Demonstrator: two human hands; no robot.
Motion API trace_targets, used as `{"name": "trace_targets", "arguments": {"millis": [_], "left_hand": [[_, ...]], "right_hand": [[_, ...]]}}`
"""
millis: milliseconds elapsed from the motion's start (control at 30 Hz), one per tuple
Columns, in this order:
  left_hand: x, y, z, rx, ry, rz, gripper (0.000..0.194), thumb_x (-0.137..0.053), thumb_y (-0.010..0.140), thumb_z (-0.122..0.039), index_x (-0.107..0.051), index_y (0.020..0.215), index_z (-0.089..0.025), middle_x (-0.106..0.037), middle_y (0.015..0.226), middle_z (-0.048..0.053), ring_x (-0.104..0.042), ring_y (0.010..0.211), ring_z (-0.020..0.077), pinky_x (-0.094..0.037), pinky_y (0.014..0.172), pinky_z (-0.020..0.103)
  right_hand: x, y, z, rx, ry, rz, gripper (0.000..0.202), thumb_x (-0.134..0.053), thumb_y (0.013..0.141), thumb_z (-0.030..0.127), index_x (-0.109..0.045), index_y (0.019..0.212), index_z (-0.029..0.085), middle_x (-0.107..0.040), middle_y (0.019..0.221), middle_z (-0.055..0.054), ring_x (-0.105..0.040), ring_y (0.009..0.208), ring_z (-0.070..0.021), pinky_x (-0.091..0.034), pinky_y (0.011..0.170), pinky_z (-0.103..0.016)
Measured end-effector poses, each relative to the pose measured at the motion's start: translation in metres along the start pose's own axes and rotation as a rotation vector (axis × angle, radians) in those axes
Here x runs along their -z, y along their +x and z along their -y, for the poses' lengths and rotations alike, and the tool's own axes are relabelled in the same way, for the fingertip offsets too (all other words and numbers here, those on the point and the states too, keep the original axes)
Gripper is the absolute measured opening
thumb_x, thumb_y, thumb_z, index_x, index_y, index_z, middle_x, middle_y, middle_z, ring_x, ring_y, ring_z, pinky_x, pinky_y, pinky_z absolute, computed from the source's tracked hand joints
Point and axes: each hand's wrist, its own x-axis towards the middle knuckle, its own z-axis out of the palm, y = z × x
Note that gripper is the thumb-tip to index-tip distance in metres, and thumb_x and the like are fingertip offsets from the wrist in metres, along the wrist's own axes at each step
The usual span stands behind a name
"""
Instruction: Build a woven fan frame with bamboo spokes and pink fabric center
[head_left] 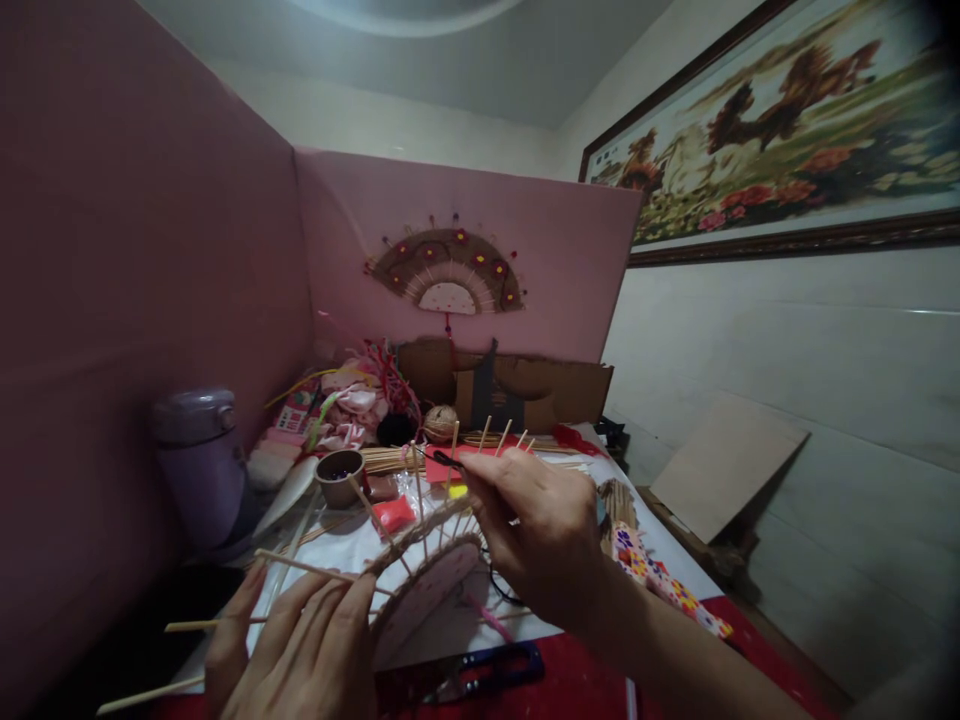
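A half-round fan (427, 600) with a pale spotted base and thin wooden sticks (375, 510) radiating outward is tilted in front of me. Twine (424, 528) runs woven across its sticks in a curved band. My left hand (300, 645) grips the fan's left side, with fingers lying over the sticks. Above the fan's right part, my right hand (540, 525) pinches a black cord (444, 459) between thumb and forefinger. More of that cord loops down behind my right wrist. Below the fan lie dark-blue thread snips (495, 672).
A brown cup (340, 480), a red packet (394, 515) and a twine ball (441, 422) stand beyond the fan. Ribbons (352, 400) pile up at back left beside a purple bottle (199, 470). A finished fan (457, 265) hangs on the pink board (555, 260).
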Motion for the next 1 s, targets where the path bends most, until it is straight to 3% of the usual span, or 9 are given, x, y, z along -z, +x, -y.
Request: {"name": "trace_targets", "arguments": {"millis": [500, 767, 1000], "left_hand": [[-0.001, -0.002, -0.001, 0.048, -0.014, -0.017, 0.023, -0.059, 0.071, -0.006, -0.065, 0.089, -0.02, -0.073, 0.069, 0.0, -0.068, 0.07, 0.0208, -0.033, 0.101, 0.049], [-0.002, -0.005, -0.001, 0.033, 0.003, -0.038, 0.022, -0.057, 0.072, -0.006, -0.066, 0.09, -0.017, -0.074, 0.071, 0.004, -0.067, 0.071, 0.0225, -0.037, 0.098, 0.049], [-0.003, -0.006, 0.0, 0.034, 0.012, -0.039, 0.022, -0.058, 0.072, -0.006, -0.066, 0.089, -0.019, -0.074, 0.071, 0.002, -0.067, 0.072, 0.0223, -0.036, 0.098, 0.05]], "right_hand": [[-0.006, -0.008, -0.001, -0.014, 0.025, 0.011, 0.015, -0.049, 0.086, 0.014, -0.063, 0.093, 0.015, -0.064, 0.067, -0.004, -0.057, 0.058, -0.0143, -0.042, 0.054, -0.027], [-0.005, 0.001, -0.013, -0.082, -0.015, -0.11, 0.015, -0.05, 0.085, 0.017, -0.064, 0.091, 0.015, -0.065, 0.067, -0.004, -0.056, 0.056, -0.0122, -0.041, 0.052, -0.025], [-0.012, 0.007, -0.022, -0.083, -0.041, -0.075, 0.015, -0.05, 0.086, 0.016, -0.064, 0.092, 0.015, -0.067, 0.074, -0.005, -0.061, 0.067, -0.0149, -0.045, 0.062, -0.026]]}}
